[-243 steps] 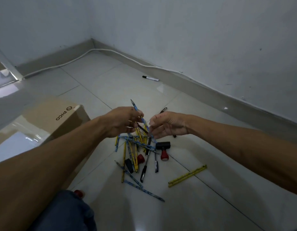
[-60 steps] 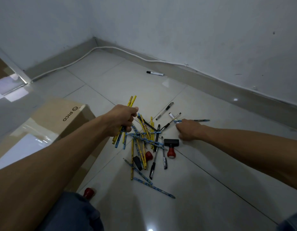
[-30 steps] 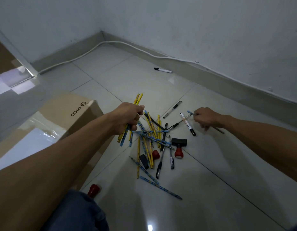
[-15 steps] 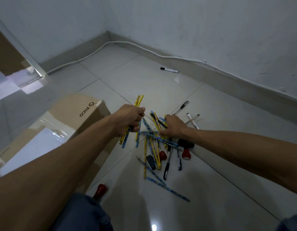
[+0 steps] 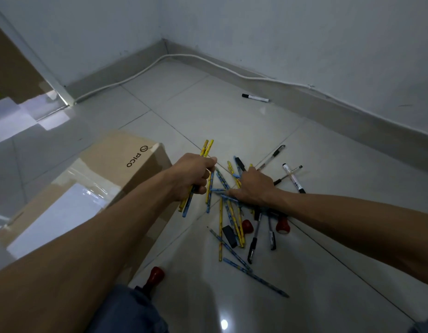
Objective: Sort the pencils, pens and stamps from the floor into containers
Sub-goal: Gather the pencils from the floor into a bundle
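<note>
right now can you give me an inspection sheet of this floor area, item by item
surface: glossy tiled floor, light glare near the bottom.
job's things: pile of pencils, pens and red-handled stamps; no containers seen.
clutter: marker lying alone by the wall; another stamp near the knee.
hands: left hand grips a bundle of pencils; right hand is down on the pile, grip unclear.
cables: white cable along the skirting.
surroundings: cardboard box on the left, white walls.

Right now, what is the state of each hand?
Left hand: grips a bundle of yellow and blue pencils.
Right hand: on the pencil pile; grip cannot be told.
</note>
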A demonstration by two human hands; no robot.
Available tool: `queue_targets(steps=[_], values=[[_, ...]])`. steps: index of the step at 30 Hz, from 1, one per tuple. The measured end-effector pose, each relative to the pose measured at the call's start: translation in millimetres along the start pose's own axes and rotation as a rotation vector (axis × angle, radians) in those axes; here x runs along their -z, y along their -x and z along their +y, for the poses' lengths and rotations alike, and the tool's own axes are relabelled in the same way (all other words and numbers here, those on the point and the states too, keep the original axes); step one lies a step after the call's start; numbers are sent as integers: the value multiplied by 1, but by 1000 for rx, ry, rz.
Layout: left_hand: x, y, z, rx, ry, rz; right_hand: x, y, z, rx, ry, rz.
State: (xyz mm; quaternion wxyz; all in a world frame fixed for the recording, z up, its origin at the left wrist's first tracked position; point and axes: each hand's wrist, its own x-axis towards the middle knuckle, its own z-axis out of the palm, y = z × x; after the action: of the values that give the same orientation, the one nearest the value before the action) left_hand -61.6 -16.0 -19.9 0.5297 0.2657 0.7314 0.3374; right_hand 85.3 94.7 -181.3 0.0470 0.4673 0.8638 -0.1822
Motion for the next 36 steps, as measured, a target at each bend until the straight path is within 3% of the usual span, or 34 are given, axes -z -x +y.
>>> queue_targets(steps=[14, 19, 25, 36], values=[[8, -5, -5, -8, 1, -2, -8, 1, -32, -45, -36, -43], [11, -7, -6, -11, -5, -1, -7, -7, -33, -11, 58, -128], [11, -5, -6, -9, -11, -2, -1, -13, -36, -55, -27, -163], [23, -3, -10, -5, 16, 15, 7, -6, -56, -13, 147, -198]])
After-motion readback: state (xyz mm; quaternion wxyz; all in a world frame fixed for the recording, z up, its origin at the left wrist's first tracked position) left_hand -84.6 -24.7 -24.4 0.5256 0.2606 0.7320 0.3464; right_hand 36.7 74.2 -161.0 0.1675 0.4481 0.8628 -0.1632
